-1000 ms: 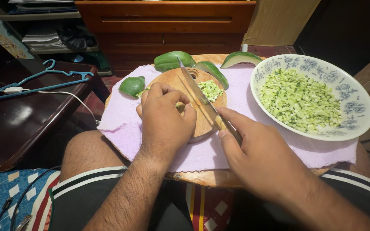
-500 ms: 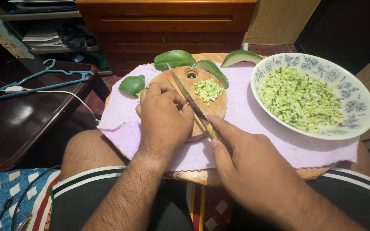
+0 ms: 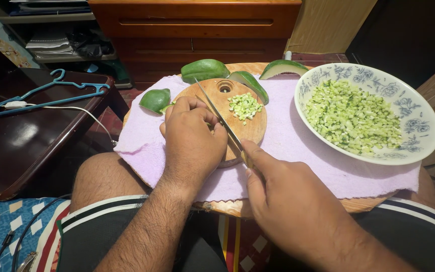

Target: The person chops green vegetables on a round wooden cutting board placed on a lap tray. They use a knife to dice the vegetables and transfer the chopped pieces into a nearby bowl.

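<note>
My right hand [image 3: 290, 201] grips the handle of a knife [image 3: 217, 115] whose blade lies across a round wooden cutting board [image 3: 250, 132]. My left hand [image 3: 192, 141] presses down on a piece of green fruit on the board, just left of the blade; the piece is mostly hidden under my fingers. A small pile of diced green fruit [image 3: 244, 106] sits on the board right of the blade. Green fruit wedges [image 3: 203, 69] lie around the board's far edge.
A patterned white bowl [image 3: 419, 118] full of diced green fruit stands at the right on a lilac towel [image 3: 298, 146] over a round wooden tray on my lap. A dark side table [image 3: 21, 146] with a blue hanger [image 3: 46, 90] is at left. A wooden cabinet stands behind.
The knife has swung left, away from the diced pile, and now rests beside my left fingers. My right hand drew back toward me. The left hand barely moved.
</note>
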